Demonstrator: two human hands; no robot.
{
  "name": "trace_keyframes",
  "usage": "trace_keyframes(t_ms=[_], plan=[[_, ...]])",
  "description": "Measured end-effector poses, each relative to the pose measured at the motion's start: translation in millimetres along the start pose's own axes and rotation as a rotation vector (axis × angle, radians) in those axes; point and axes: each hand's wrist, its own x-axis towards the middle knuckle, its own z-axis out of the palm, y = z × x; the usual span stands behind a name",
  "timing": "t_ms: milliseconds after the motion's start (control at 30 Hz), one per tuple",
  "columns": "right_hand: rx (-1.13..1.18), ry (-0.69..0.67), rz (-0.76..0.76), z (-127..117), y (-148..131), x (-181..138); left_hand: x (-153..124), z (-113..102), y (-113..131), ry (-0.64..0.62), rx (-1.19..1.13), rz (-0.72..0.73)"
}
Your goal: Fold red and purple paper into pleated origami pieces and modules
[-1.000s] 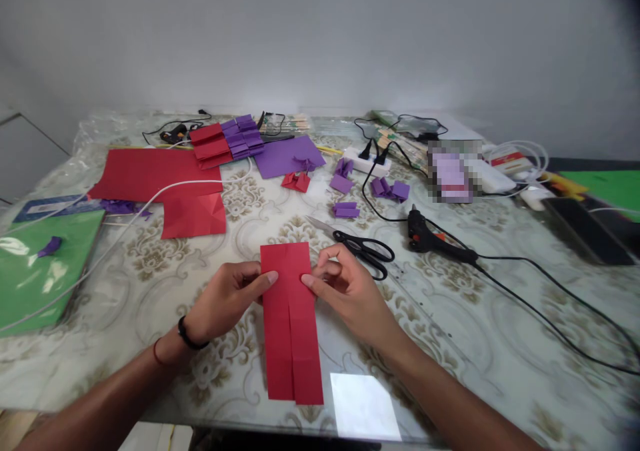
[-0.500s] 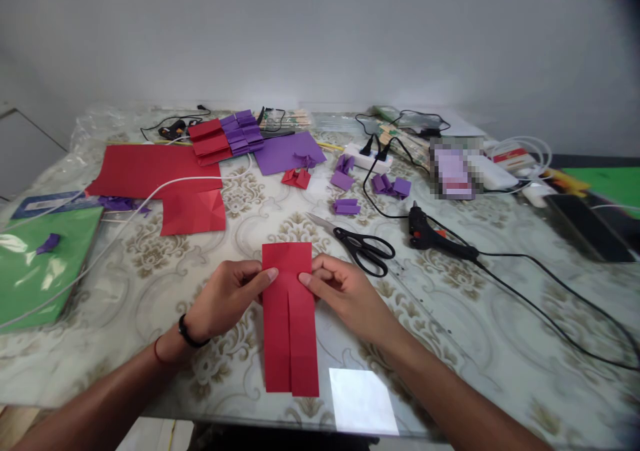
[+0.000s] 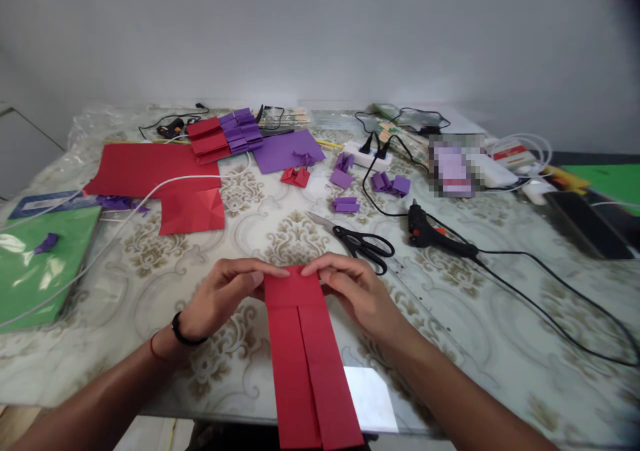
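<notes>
A red folded paper strip (image 3: 300,371) hangs between my hands, its two side flaps meeting along a slit down the middle. My left hand (image 3: 225,295) grips its upper left edge, with the index finger lying over the top end. On the upper right edge my right hand (image 3: 353,291) holds it the same way, index fingertip on the paper. The fingers behind the paper are hidden. Beyond my right hand lies a pair of black-handled scissors (image 3: 363,243), its blades pointing to the back left.
A black glue gun (image 3: 435,234) with a trailing cord lies at right. Folded purple pieces (image 3: 346,205), a white power strip (image 3: 367,157), red paper sheets (image 3: 150,169), a purple sheet (image 3: 285,151) and a green pack (image 3: 55,264) cover other parts of the patterned table.
The red strip has come nearer and tilted, its lower end now past the table's front edge. My index fingers have moved onto its top end, where the paper now looks shorter above the slit.
</notes>
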Motion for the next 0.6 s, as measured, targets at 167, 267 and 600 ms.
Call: trace_keyframes(t_ms=[167, 267, 600], plan=[[-0.076, 0.027, -0.022, 4.3, -0.9, 1.5, 0.7, 6.0, 3.8, 0.037, 0.152, -0.025], [-0.043, 0.032, 0.001, 6.7, 0.1, 3.6, 2.4, 9.1, 3.1, 0.041, 0.159, -0.021], [-0.054, 0.068, 0.028, 6.2, 1.4, 4.8, 6.5, 4.4, -0.4, -0.029, 0.294, -0.146]])
